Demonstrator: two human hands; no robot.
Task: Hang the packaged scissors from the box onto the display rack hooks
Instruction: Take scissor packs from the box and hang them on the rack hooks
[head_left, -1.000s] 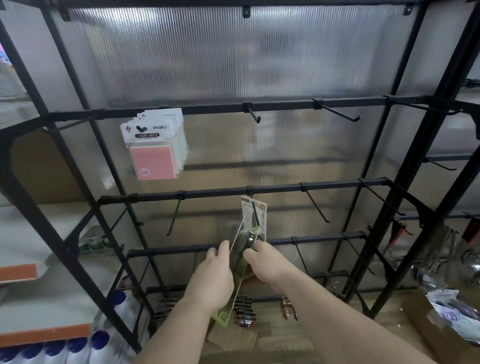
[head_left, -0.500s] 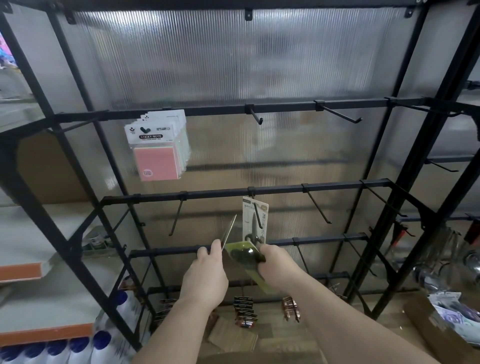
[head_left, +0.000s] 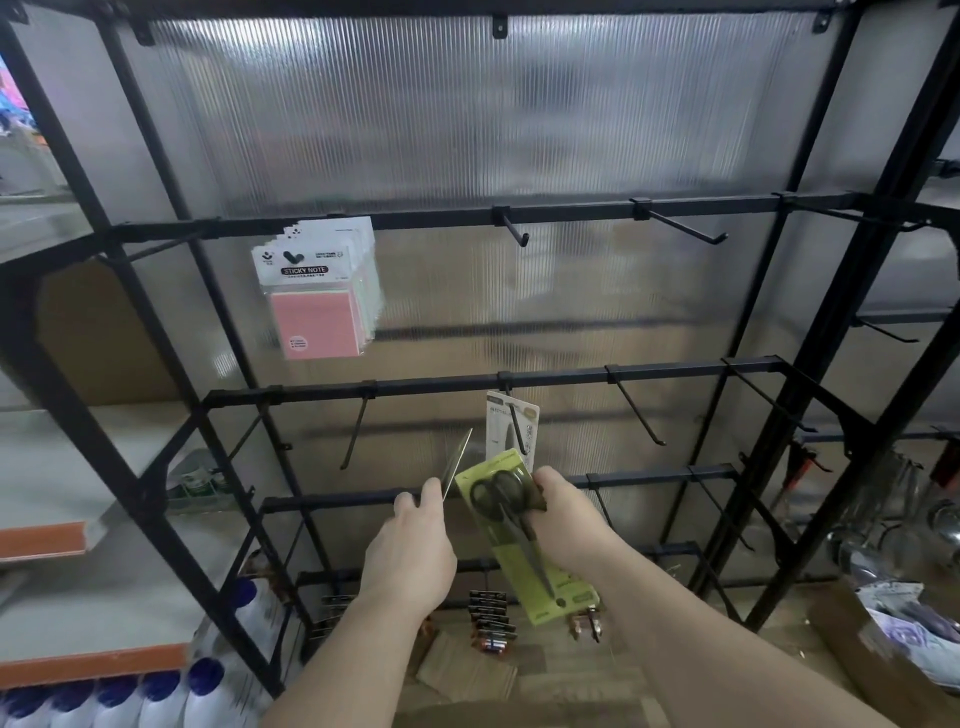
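The person's right hand (head_left: 569, 519) grips the green scissors pack (head_left: 524, 561) by its top end, fingers curled round it. A second ago this pack stood edge-on between both hands. Now it has turned to show its front, with the black scissors pointing down and to the right. The left hand (head_left: 410, 551) has let go of it and pinches a thin card (head_left: 458, 460) that sticks up; I see only its edge, so I cannot tell what is on it. The green pack is in the air, just below a pale pack (head_left: 498, 426) that hangs on a hook (head_left: 516, 431) of the black rack (head_left: 571, 381), in the same place as before. The box (head_left: 852, 639) sits low on the right. Pink sticky notes (head_left: 317, 301) hang up on the left, and blue-capped bottles (head_left: 156, 696) stand low on the left.
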